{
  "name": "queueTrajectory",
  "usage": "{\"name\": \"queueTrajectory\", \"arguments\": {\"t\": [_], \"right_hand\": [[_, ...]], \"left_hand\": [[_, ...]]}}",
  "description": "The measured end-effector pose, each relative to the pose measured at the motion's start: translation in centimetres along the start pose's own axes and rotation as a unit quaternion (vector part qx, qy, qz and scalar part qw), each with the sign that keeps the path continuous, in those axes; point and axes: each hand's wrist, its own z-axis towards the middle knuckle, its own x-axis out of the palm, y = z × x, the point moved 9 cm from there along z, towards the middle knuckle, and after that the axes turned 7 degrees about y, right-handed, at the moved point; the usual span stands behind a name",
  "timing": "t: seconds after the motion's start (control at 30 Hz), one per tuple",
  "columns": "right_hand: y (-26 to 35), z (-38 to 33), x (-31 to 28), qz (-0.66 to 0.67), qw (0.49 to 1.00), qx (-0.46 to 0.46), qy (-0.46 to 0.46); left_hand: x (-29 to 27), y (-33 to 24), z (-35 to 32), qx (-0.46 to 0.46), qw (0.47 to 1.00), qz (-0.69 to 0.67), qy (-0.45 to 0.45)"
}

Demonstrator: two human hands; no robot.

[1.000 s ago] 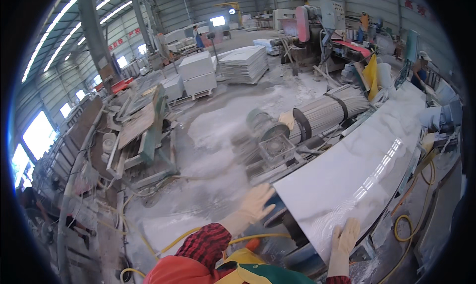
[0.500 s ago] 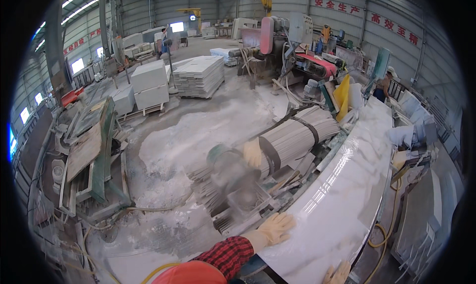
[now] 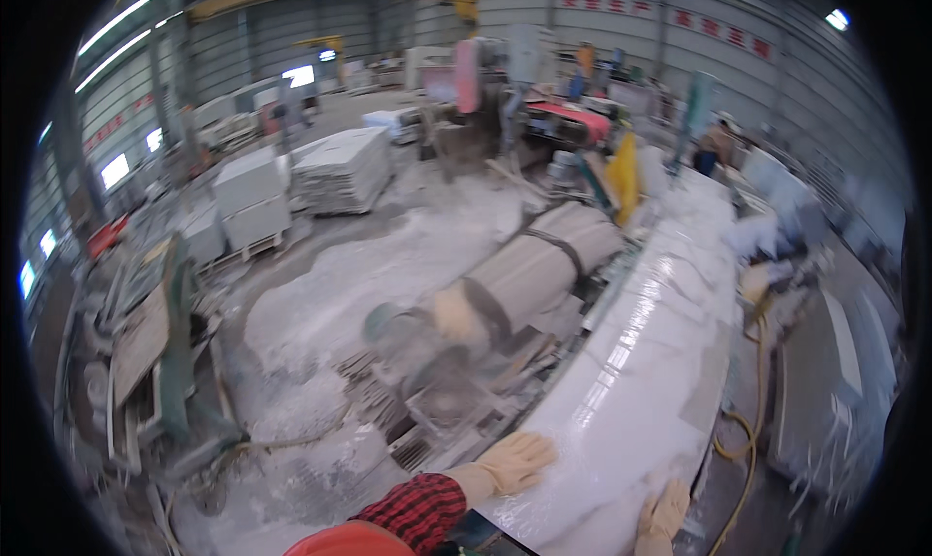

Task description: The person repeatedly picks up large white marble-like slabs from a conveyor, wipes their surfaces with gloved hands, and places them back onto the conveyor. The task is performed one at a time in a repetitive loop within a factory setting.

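A long, glossy white stone slab [image 3: 621,362] stretches from close in front of me toward the far right. Its top reflects the ceiling lights in bright streaks. My left hand [image 3: 517,462], in a cream rubber glove under a red-and-black checked sleeve, lies flat on the slab's near left edge with fingers stretched. At the near right edge rests my right hand [image 3: 664,515], also gloved, its fingers extended along the slab and nothing visible in them. Part of that hand is cut off by the lower picture rim.
Left of the slab lies a strapped bundle of thin stone strips [image 3: 544,260], beside a dusty motor-like machine [image 3: 427,357]. A yellow hose [image 3: 748,444] and leaning slabs [image 3: 815,362] stand right. Stacked slabs [image 3: 342,173] sit farther back. A person [image 3: 715,147] is at the far right.
The view has shifted, so the surroundings sit farther left and look blurred. Both gloved hands stay on the slab, and more of the right hand now shows.
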Motion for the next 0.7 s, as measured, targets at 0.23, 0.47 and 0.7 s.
{"name": "queueTrajectory", "arguments": {"t": [0.23, 0.47, 0.7], "right_hand": [[0.8, -0.3, -1.7, -0.007, 1.0, 0.002, -0.027], [0.1, -1.0, -0.7, -0.006, 0.999, -0.006, -0.05], [0.9, -1.4, -1.5, -0.004, 0.999, -0.011, -0.047]], "left_hand": [[-2.9, -1.6, 0.6, 0.018, 0.999, -0.019, 0.035], [-3.5, -2.1, -0.1, 0.034, 0.999, -0.025, -0.03], [-3.9, -2.2, -0.5, 0.019, 0.999, -0.048, -0.004]]}}
